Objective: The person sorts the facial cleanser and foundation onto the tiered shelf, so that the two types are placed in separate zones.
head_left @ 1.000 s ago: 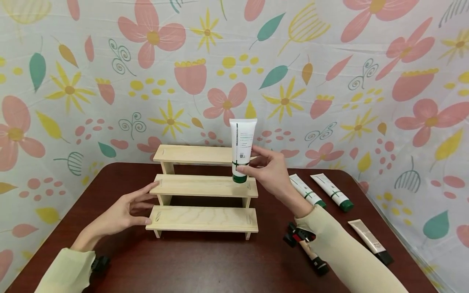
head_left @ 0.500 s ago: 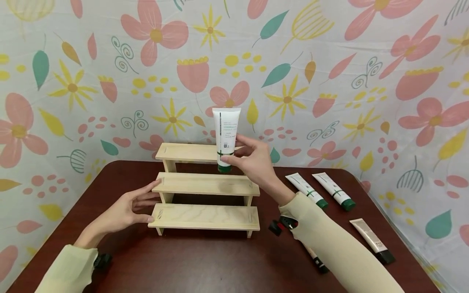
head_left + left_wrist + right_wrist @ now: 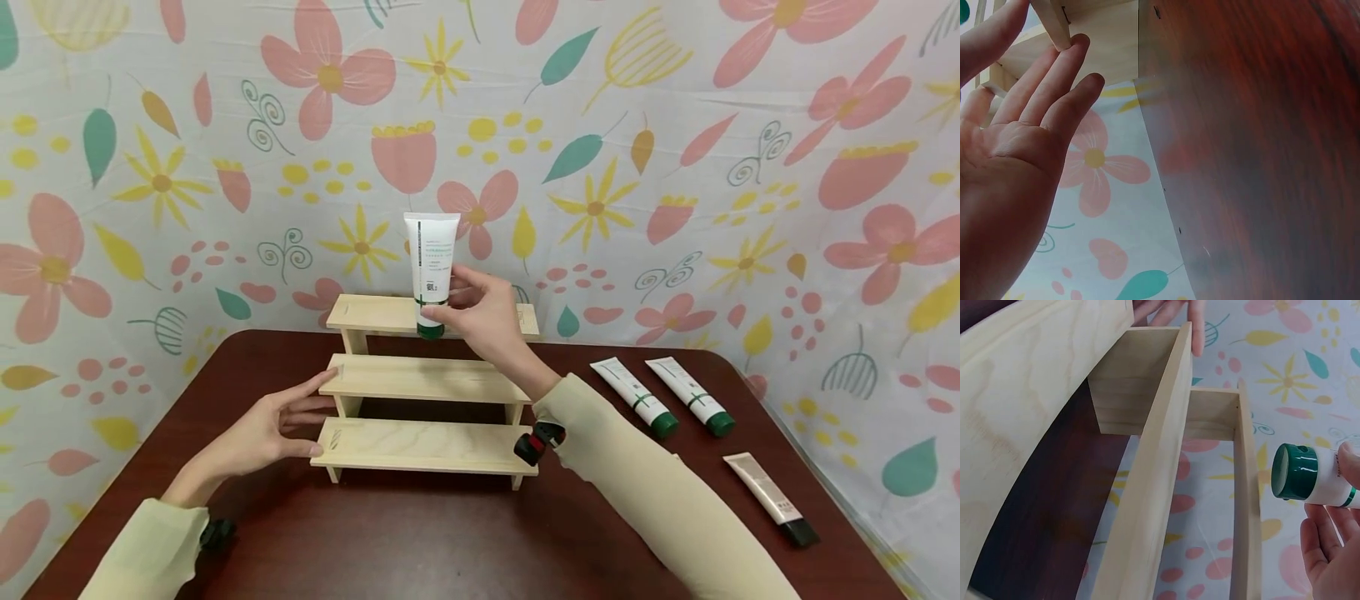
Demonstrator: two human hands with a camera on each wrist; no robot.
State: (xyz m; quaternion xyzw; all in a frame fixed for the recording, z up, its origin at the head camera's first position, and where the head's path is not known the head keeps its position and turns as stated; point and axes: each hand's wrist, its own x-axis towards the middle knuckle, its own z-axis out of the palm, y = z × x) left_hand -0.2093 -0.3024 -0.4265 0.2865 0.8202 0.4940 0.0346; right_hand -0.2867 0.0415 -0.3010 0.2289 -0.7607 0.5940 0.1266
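Note:
My right hand (image 3: 491, 321) pinches a white squeeze tube (image 3: 433, 258) near its green cap, thumb in front and fingers behind. The tube is upright, cap down, in front of the top step of a three-tier wooden display stand (image 3: 420, 446). In the right wrist view the green cap (image 3: 1297, 472) is apart from the top board's edge. At the stand's left end, my left hand (image 3: 262, 433) rests its thumb by the bottom step and its fingertips by the middle one. The left wrist view shows those fingers (image 3: 1054, 106) nearly straight against the wood.
Two more white tubes with green caps, one (image 3: 633, 396) beside another (image 3: 690, 396), lie at the right on the dark red table (image 3: 375, 542). Nearer lies a beige tube (image 3: 772, 500) with a black cap. A flower-patterned cloth (image 3: 600, 275) hangs behind the table.
My right hand has carried the white tube leftward and up, from above the stand's right end toward its middle. The left hand stays at the stand's left end.

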